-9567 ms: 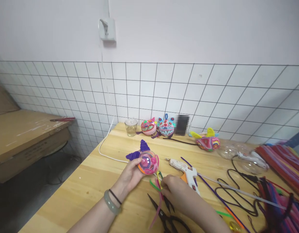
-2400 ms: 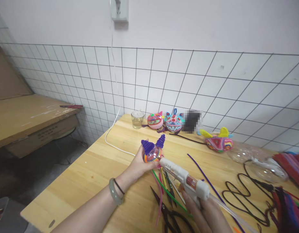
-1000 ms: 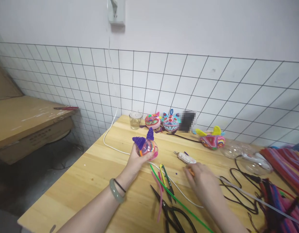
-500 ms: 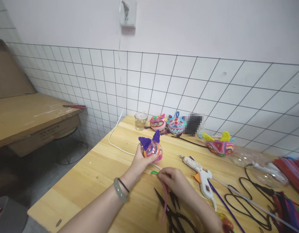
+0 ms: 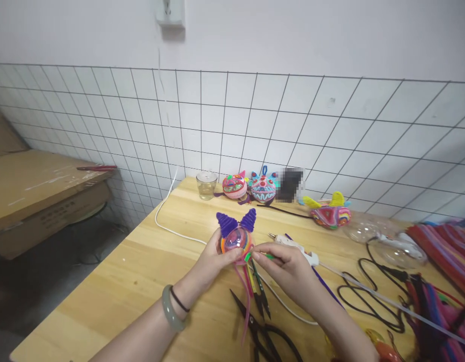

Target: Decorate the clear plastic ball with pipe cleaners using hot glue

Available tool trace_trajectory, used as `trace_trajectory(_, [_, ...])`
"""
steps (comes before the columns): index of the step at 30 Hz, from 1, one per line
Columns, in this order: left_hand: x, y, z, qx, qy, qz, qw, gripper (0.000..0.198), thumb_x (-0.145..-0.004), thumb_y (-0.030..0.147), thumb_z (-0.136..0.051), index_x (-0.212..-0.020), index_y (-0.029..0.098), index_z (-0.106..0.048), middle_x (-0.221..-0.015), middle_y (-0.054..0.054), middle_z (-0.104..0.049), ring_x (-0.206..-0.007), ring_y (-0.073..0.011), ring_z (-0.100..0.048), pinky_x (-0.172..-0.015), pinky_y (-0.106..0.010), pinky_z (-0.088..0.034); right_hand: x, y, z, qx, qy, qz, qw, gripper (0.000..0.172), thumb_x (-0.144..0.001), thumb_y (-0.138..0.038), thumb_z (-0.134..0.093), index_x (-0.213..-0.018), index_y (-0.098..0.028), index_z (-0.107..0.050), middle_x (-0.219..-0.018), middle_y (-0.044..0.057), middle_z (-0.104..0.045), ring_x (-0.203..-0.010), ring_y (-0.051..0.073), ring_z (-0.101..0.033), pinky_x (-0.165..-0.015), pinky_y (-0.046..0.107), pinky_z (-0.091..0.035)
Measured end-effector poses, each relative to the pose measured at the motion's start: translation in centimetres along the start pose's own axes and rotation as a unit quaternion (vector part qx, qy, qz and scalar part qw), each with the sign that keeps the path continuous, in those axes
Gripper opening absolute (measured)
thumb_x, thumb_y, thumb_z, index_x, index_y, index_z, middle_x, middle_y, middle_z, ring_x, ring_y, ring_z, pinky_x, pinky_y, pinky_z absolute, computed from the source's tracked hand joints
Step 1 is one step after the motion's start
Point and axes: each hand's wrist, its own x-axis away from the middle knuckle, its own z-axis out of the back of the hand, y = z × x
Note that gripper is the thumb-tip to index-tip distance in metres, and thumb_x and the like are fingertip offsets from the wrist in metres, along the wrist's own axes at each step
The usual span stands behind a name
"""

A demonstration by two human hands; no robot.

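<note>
At the far left a second wooden surface (image 5: 36, 181) carries a red-handled tool (image 5: 96, 168). On the worktop (image 5: 142, 281) a white cable (image 5: 168, 229) runs back toward the wall past a small glass cup (image 5: 206, 184). The left hand (image 5: 213, 259) cups a clear ball ornament (image 5: 237, 240) wrapped in coloured stripes and topped with two purple ears (image 5: 236, 221); its fingers are curled tight around the ball, holding it just above the worktop. The right hand (image 5: 288, 266), which half a second ago was down among the loose stems, has come up to the ball's lower right side with its fingers pinched together on a green pipe cleaner (image 5: 268, 256). The tip seems to touch the ball, though the contact is too small to be sure of. So the work has moved from gluing to fixing a new stem in place. The glue gun (image 5: 294, 246), held a couple of seconds ago, now lies behind the right hand. Black scissors (image 5: 258, 327) lie below. Finished ornaments (image 5: 251, 186) sit along the wall, and pipe cleaner bundles (image 5: 443, 251) lie at far right.
</note>
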Motion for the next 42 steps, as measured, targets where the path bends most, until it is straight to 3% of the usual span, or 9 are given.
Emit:
trace_trajectory(6, [0.3,0.5,-0.7,-0.025,-0.041,0.004,0.999,0.058,-0.065,0.023,-0.080,-0.118,0.020,-0.058,-0.116,-0.010,-0.066,-0.108,-0.0266,-0.060,-0.092,-0.037,-0.047,0.0,0.2,0.3,0.107,0.078,0.069,0.989,0.016,-0.088,-0.028,-0.057,-0.078,-0.020,-0.067,-0.070,0.003,-0.066,-0.064,0.015,-0.059,-0.060,0.024,-0.047])
trace_trajectory(12, [0.2,0.2,-0.6,-0.041,-0.063,-0.011,0.997,0.060,-0.065,0.025,-0.080,-0.120,0.019,-0.056,-0.119,-0.011,-0.064,-0.109,-0.0279,-0.059,-0.094,-0.039,-0.045,0.0,0.8,0.4,0.142,0.061,0.084,0.984,0.017,-0.090,-0.028,-0.053,-0.079,-0.021,-0.064,-0.068,0.001,-0.061,-0.062,0.015,-0.055,-0.059,0.025,-0.044])
trace_trajectory(29, [0.2,0.5,-0.5,-0.057,-0.073,-0.014,0.996,0.051,-0.072,0.030,-0.075,-0.118,0.017,-0.057,-0.121,-0.012,-0.062,-0.113,-0.0276,-0.056,-0.096,-0.039,-0.044,0.0,2.0,-0.3,0.147,0.097,0.101,0.979,0.012,-0.089,-0.028,-0.058,-0.083,-0.021,-0.066,-0.072,0.003,-0.065,-0.061,0.015,-0.056,-0.055,0.026,-0.043])
trace_trajectory(34, [0.3,0.4,-0.4,-0.056,-0.067,-0.016,0.996,0.050,-0.072,0.028,-0.075,-0.118,0.017,-0.057,-0.122,-0.011,-0.062,-0.113,-0.0275,-0.056,-0.097,-0.038,-0.044,0.0,2.0,-0.2,0.137,0.082,0.155,0.975,0.013,-0.091,-0.021,-0.057,-0.097,-0.021,-0.068,-0.075,0.003,-0.065,-0.067,0.016,-0.060,-0.062,0.026,-0.047])
trace_trajectory(42, [0.2,0.5,-0.4,-0.059,-0.058,-0.012,0.996,0.048,-0.074,0.026,-0.074,-0.117,0.016,-0.057,-0.119,-0.011,-0.063,-0.111,-0.0260,-0.057,-0.096,-0.037,-0.044,0.3,2.0,0.7,0.207,0.051,0.228,0.950,0.018,-0.095,-0.022,-0.050,-0.105,-0.021,-0.065,-0.071,0.002,-0.060,-0.063,0.015,-0.057,-0.057,0.024,-0.045])
